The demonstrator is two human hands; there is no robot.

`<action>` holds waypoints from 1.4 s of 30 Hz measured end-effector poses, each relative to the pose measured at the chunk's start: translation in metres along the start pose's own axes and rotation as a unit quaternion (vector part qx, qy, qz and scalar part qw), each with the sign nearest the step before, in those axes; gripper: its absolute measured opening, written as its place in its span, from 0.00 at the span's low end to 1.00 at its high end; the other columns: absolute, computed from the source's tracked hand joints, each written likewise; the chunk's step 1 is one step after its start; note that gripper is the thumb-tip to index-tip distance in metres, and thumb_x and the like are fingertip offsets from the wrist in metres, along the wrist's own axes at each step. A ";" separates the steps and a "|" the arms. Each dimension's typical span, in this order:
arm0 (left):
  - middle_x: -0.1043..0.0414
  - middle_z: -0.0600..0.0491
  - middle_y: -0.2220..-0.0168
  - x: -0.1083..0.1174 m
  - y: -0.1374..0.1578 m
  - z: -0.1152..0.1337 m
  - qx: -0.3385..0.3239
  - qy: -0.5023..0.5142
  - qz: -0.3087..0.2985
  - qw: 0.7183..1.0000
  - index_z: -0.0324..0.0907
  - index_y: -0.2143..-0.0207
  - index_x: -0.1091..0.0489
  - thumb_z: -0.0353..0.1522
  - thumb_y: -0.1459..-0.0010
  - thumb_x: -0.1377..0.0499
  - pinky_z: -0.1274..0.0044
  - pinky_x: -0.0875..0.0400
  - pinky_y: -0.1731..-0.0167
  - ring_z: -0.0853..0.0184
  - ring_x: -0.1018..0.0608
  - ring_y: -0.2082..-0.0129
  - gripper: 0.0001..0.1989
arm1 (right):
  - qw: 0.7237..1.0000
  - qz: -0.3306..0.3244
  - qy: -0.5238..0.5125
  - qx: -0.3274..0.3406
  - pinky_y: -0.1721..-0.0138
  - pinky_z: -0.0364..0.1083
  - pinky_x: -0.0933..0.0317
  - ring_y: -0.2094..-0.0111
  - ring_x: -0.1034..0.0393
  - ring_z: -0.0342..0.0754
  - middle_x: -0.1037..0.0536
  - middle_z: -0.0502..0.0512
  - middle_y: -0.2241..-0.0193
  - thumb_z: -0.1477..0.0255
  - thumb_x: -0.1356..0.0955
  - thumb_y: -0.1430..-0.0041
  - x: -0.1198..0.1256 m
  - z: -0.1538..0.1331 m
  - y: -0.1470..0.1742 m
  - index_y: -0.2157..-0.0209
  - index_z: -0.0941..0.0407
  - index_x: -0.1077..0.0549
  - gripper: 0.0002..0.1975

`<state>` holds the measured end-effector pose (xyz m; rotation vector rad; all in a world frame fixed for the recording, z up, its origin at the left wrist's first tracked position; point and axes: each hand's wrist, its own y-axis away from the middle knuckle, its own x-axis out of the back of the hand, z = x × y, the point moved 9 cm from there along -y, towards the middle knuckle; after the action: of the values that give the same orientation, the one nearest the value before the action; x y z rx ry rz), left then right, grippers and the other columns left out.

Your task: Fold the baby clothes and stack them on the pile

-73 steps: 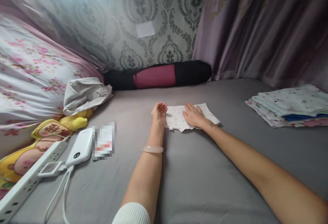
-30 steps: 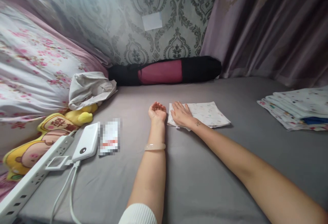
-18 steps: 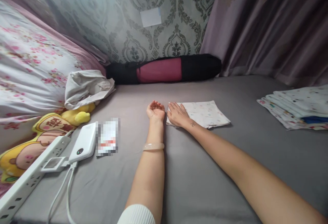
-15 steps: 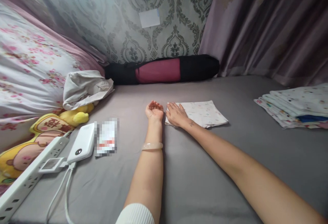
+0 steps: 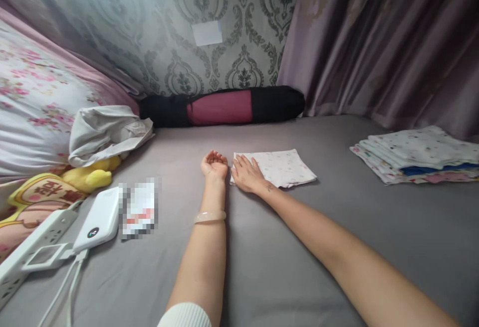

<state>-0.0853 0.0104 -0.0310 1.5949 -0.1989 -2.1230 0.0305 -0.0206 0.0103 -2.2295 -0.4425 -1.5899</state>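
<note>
A folded white cloth with a small faint print lies flat on the grey sheet in the middle of the head view. My right hand rests palm down on its left end, fingers stretched out and slightly spread. Just left of the cloth, my left hand lies palm up on the sheet with its fingers loosely curled and nothing in them. A pale bangle circles the left forearm.
At right is a stack of folded printed cloths. A black and pink roll lies along the wall. On the left are a power bank with cables, a power strip, a blurred packet, a crumpled grey cloth and a yellow plush.
The whole scene has shifted left in the view as the camera turned a little to the right. Both hands keep about the same place beside and on the cloth.
</note>
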 end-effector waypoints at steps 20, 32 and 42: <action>0.33 0.56 0.80 0.001 0.005 -0.004 0.007 0.002 0.017 1.000 0.39 0.76 0.33 0.26 0.44 0.50 0.81 0.37 0.78 0.74 0.30 0.82 0.09 | 0.999 -0.032 0.033 -0.015 0.35 0.60 0.68 0.33 0.59 0.55 0.49 0.62 0.33 0.63 0.49 0.33 0.008 0.036 0.015 0.35 0.61 0.45 0.29; 0.34 0.55 0.80 0.000 0.002 -0.004 0.001 -0.025 0.013 1.000 0.39 0.76 0.33 0.26 0.46 0.49 0.82 0.38 0.78 0.75 0.31 0.81 0.09 | 0.998 -0.040 0.040 -0.013 0.35 0.59 0.69 0.33 0.60 0.54 0.49 0.60 0.33 0.60 0.50 0.32 0.005 0.039 0.007 0.34 0.59 0.47 0.31; 0.34 0.56 0.80 0.000 0.004 -0.005 0.006 -0.032 0.017 0.999 0.40 0.76 0.34 0.26 0.46 0.49 0.81 0.38 0.78 0.75 0.31 0.81 0.08 | 0.997 -0.069 -0.004 -0.038 0.35 0.58 0.71 0.32 0.64 0.51 0.53 0.59 0.32 0.59 0.53 0.32 0.017 0.054 0.009 0.33 0.60 0.50 0.32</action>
<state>-0.0796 0.0076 -0.0307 1.5209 -0.2573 -2.1530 0.0856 -0.0028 0.0093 -2.3061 -0.5585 -1.6943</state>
